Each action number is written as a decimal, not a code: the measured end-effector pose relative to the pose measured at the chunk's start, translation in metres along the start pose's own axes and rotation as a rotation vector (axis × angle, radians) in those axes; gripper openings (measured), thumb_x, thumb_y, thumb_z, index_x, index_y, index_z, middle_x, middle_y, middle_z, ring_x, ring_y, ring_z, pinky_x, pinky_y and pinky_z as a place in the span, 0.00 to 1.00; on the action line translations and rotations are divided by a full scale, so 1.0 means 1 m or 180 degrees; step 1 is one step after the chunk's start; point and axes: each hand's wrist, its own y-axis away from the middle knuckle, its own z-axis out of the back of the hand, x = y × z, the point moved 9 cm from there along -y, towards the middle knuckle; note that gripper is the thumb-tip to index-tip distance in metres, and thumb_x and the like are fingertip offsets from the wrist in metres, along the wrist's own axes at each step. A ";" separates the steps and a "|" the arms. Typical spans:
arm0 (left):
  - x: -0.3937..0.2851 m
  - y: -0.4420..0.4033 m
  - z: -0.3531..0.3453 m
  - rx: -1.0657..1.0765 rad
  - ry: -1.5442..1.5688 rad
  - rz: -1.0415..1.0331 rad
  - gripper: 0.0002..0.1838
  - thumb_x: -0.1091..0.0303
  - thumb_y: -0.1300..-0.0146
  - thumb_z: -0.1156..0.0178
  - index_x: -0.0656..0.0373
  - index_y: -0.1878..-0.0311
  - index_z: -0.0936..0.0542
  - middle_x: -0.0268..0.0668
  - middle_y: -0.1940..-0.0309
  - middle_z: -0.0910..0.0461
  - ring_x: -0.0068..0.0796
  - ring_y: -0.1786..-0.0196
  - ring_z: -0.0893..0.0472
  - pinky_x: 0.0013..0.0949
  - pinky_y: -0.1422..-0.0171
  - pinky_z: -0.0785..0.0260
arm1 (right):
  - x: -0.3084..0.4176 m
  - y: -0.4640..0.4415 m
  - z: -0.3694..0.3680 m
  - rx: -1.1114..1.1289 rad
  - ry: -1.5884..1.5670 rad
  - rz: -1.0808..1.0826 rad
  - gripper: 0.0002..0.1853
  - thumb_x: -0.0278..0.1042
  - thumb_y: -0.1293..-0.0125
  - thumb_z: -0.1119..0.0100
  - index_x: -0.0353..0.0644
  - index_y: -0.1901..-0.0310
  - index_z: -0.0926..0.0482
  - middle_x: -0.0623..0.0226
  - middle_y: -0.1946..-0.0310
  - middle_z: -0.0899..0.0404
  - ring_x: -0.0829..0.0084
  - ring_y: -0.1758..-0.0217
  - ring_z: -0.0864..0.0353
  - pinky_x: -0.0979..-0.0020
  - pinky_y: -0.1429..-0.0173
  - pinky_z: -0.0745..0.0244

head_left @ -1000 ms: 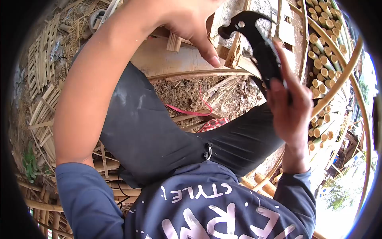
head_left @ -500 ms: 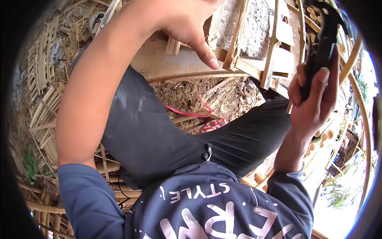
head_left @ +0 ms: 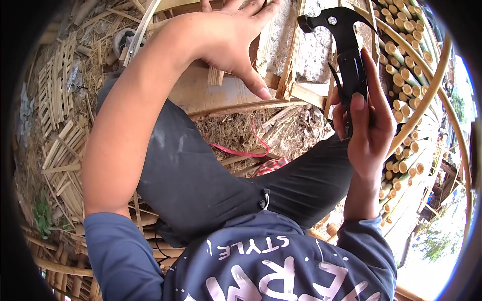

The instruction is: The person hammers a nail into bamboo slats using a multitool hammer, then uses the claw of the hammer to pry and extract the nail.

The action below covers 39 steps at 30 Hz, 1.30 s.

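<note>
"Where's the hammer (head_left: 352, 65)?"

"One o'clock, with twelve straight ahead of the blue shirt (head_left: 271, 261). The right hand (head_left: 370, 135) has it upright, fingers wrapped around the black handle; the claw points to three o'clock."

"And the left hand (head_left: 233, 47)?"

"Twelve o'clock, over the wooden board (head_left: 196, 94) and slats (head_left: 291, 55). Its fingers are spread, thumb well apart, gripping nothing I can see. Whether the tips touch anything, I can't tell."

"What's in the way?"

"The left forearm (head_left: 125, 110) hides part of the board, and the hammer's head covers a bit of the rough grey block (head_left: 316, 62) between the slats. Toward two o'clock, a slanting pole (head_left: 429, 98) crosses in front of the stacked bamboo (head_left: 398, 80)."

"Anything else?"

"Between the trouser legs (head_left: 181, 175), a pink ribbon (head_left: 241, 153) and, nearer the body, a red checked cloth (head_left: 271, 167). Ten o'clock, a woven panel (head_left: 50, 85)."
</note>
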 end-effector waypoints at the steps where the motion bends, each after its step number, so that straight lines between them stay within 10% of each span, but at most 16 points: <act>1: 0.001 -0.001 -0.003 0.0017 -0.0049 0.0038 0.87 0.21 0.61 0.25 0.70 0.17 0.70 0.65 0.18 0.79 0.56 0.14 0.77 0.66 0.14 0.60 | -0.002 0.001 -0.001 0.0032 0.0012 -0.0042 0.29 0.34 0.16 0.52 0.36 0.19 0.41 0.64 0.63 0.16 0.89 0.77 0.31 0.85 0.74 0.37; 30: 0.001 -0.001 -0.004 0.0264 -0.0322 0.0342 0.88 0.14 0.63 0.32 0.65 0.16 0.70 0.56 0.16 0.80 0.52 0.14 0.77 0.79 0.19 0.63 | -0.028 0.019 -0.025 0.0465 -0.0875 -0.0901 0.34 0.35 0.17 0.49 0.42 0.16 0.49 0.62 0.62 0.19 0.90 0.77 0.39 0.85 0.73 0.44; 39: 0.013 -0.016 -0.013 0.0772 -0.0030 0.0312 0.89 0.14 0.65 0.30 0.66 0.17 0.69 0.59 0.16 0.79 0.54 0.13 0.74 0.74 0.17 0.60 | -0.033 0.030 -0.051 0.0934 -0.3143 -0.1202 0.32 0.33 0.23 0.40 0.39 0.23 0.41 0.51 0.58 0.17 0.69 0.64 0.19 0.69 0.57 0.24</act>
